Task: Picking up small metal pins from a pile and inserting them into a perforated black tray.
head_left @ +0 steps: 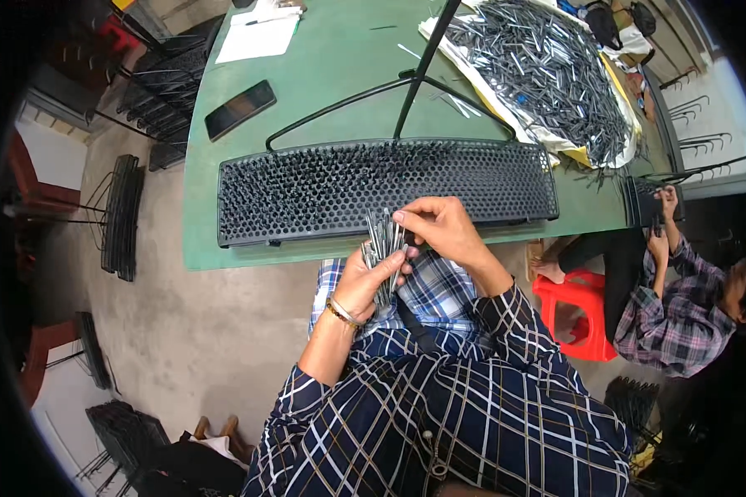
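My left hand [358, 286] is wrapped round a bundle of thin dark and silvery metal rods [379, 236], which stand roughly upright with their upper ends fanned out. Against the bundle's right side, my right hand [449, 235] pinches the upper part of one thin rod between thumb and fingertips. Just beyond both hands lies a long, slightly curved black rack [472, 186] full of round holes. Its left part is crowded with upright dark pieces, while more bare holes show at the right. A bent black rod frame [340, 104] rises from the rack.
A heap of similar rods [547, 74] lies on a white and yellow sack at the green table's [340, 54] far right. A phone [240, 110] and white papers [257, 40] are at the left. A co-worker [680, 315] sits at right by a red stool [578, 311]. Black racks [123, 219] stand on the floor.
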A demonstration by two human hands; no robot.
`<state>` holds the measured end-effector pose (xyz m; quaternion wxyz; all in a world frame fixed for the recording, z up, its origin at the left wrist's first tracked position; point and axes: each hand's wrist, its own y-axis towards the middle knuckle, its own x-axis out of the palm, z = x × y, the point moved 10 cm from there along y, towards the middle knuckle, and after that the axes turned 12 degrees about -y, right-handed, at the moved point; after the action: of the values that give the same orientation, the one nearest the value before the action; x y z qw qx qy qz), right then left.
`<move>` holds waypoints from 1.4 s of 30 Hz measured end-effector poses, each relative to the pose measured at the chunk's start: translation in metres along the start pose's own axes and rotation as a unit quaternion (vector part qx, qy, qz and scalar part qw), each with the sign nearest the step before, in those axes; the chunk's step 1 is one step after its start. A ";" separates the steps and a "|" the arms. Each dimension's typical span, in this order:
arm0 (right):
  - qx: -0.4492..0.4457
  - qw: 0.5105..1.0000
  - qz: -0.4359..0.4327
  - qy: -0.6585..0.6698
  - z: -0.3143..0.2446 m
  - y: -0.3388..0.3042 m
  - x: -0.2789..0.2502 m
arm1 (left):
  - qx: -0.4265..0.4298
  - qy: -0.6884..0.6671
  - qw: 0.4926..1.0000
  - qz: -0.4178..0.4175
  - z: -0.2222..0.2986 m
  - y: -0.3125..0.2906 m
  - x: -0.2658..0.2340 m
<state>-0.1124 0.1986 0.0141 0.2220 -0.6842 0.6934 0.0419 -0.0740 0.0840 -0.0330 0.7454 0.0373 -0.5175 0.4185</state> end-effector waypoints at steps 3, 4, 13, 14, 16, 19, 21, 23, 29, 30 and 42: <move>-0.014 0.999 0.039 0.013 -0.002 0.001 -0.011 | 0.002 -0.006 1.000 -0.007 0.000 0.000 0.001; -0.021 0.997 0.062 0.032 -0.004 0.002 -0.018 | 0.002 -0.006 1.000 -0.007 0.000 0.000 0.000; -0.099 0.964 0.248 0.015 -0.017 0.021 -0.080 | -0.011 -0.041 0.999 0.004 -0.009 0.006 -0.007; -0.121 0.959 0.255 0.006 -0.021 0.024 -0.081 | -0.016 -0.036 0.999 0.008 -0.011 0.006 -0.007; -0.153 0.951 0.266 -0.041 -0.028 0.027 -0.079 | -0.026 -0.037 0.999 0.012 -0.014 0.007 -0.008; -0.195 0.936 0.270 -0.115 -0.034 0.029 -0.077 | -0.028 -0.039 0.999 0.022 -0.016 0.007 -0.009; -0.241 0.919 0.256 -0.177 -0.045 0.029 -0.070 | -0.025 -0.040 0.999 0.024 -0.015 0.006 -0.010; -0.256 0.915 0.253 -0.185 -0.049 0.027 -0.070 | -0.024 -0.032 0.999 0.026 -0.016 0.006 -0.011; -0.269 0.916 0.251 -0.160 -0.049 0.024 -0.073 | -0.029 -0.032 0.999 0.026 -0.018 0.008 -0.008; -0.219 0.939 0.251 -0.090 -0.039 0.024 -0.078 | -0.030 -0.032 0.999 0.026 -0.018 0.008 -0.007; 0.013 0.997 0.014 0.079 0.005 -0.003 -0.017 | -0.020 -0.058 0.998 0.019 -0.015 0.007 -0.004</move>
<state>-0.1084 0.2159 0.0165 0.1749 -0.6724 0.7190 -0.0178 -0.0680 0.0941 -0.0457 0.7067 0.0368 -0.5691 0.4188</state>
